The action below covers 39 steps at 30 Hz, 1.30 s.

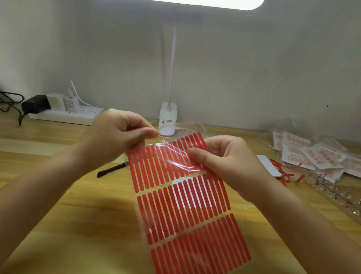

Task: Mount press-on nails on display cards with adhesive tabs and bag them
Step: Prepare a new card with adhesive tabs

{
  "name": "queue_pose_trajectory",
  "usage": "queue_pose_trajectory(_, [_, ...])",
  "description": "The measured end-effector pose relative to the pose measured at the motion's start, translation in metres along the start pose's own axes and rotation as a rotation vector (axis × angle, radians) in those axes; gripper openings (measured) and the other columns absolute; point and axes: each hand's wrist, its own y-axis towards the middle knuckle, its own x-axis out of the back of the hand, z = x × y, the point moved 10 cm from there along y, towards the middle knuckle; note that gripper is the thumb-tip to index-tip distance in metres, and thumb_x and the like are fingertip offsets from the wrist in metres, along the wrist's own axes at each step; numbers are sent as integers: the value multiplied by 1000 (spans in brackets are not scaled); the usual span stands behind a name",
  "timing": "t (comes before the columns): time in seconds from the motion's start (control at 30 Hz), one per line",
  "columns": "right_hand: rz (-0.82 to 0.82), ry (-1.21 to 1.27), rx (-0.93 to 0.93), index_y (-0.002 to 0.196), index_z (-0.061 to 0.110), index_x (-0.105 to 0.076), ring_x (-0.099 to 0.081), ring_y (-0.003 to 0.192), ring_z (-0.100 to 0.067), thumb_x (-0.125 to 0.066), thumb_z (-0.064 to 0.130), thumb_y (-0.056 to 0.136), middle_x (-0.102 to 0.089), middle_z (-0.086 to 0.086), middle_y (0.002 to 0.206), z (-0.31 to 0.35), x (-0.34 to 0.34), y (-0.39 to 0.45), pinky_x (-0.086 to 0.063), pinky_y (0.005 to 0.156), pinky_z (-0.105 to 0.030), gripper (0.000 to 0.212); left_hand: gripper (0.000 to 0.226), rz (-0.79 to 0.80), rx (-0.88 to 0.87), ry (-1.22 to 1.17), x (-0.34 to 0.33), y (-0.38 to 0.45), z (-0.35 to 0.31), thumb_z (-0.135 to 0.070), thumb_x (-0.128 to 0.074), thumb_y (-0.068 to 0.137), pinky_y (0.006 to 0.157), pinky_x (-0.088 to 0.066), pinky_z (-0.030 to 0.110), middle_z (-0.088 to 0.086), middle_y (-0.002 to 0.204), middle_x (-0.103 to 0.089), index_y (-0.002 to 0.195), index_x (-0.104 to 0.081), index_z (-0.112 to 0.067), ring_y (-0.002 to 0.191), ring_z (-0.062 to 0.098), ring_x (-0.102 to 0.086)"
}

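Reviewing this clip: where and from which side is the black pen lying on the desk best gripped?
Grip the black pen on its exposed lower-left half, coming from above with the left hand. It lies flat and slanted on the wooden desk, and its upper-right end runs behind the red adhesive-strip sheet, so only the near half is clear.

Two bare forearms are showing from the lower corners of the view, each ending in a bare hand: the left hand [117, 134] and the right hand [228, 162]. No sleeve cuff is appearing behind either wrist, so the arms are showing uncovered as far back as the frame reaches. The fingers are looking plain, and the one thumbnail showing clearly at the front of the right hand is appearing short and unpainted, though the slight blur is making that hard to confirm.
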Motion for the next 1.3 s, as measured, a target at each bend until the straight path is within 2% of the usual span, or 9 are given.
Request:
queue_pose_trajectory(0.1, [37,-51,21,89,6,-71,-67,61,-16,-72,26,72,-73,-7,74,4,-3,1,-56,55,-26,26,21,74,-26,-11,-2,4,3,-31,-62,78,49,-46,13,-6,56,-64,82,-71,-14,46,7,-57])
queue_pose_trajectory(0.3, [63,-24,27,85,15,-74,-71,62,-19,-77,31,62,-74,-7,76,5,-1,-1,-58,54,-26,27,31,164,179,-205,-14,3,29,-44,-60,73,55,-51,16,-2,65,-69,90,-73,-20,56,9,-61])
queue_pose_trajectory(0.43, [-1,-68,52,82,11,-75,-70,61,-20,-78,33,62,-74,-9,76,5,8,-1,-58,55,-31,30,40,-97,142,-318,24,7,24,-48,-53,80,48,-46,18,-4,60,-63,93,-70,-14,50,9,-52])
queue_pose_trajectory(0.53, [-31,-68,52,84,7,-74,-70,60,-20,-79,32,63,-74,-9,74,6,15,-1,-58,54,-30,32,36,-283,-2,-215,58,1,-2,-48,-52,90,46,-46,17,-3,57,-64,91,-69,-17,44,11,-53])
queue_pose_trajectory(0.67, [-34,-108,100,83,8,-72,-70,58,-17,-77,35,62,-73,-5,72,14,10,-3,-57,52,-23,35,35,109,-134,-16,4,-11,-54,-60,-50,83,51,-54,14,-6,68,-70,83,-68,-29,55,5,-66])
queue_pose_trajectory(0.8, [-16,-147,155,82,18,-71,-71,60,-16,-75,38,60,-73,1,74,21,6,-6,-56,51,-21,30,28,177,-69,416,-19,-12,-46,-52,-49,79,65,-54,15,-22,79,-61,99,-61,-37,74,-5,-63])
queue_pose_trajectory(0.9, [31,-137,181,83,21,-70,-72,63,-14,-74,35,63,-74,4,75,23,0,-6,-54,53,-17,24,28,280,46,261,-27,-12,-32,-58,-53,72,69,-53,11,-19,83,-67,96,-56,-45,82,-9,-63])
queue_pose_trajectory(1.1, [60,-116,183,88,17,-71,-72,66,-16,-76,36,65,-74,0,78,22,-3,-6,-56,57,-21,30,33,396,205,-89,-48,-16,-18,-38,-64,72,74,-57,19,-6,88,-75,96,-68,-16,82,7,-71])
queue_pose_trajectory(1.3, [331,-158,-166,110,17,-60,-73,83,-26,-81,18,70,-74,-8,95,-14,-16,-10,-61,70,-37,45,32,279,354,-223,-25,-8,3,-31,-72,65,65,-56,18,0,84,-76,89,-71,-10,80,13,-73])
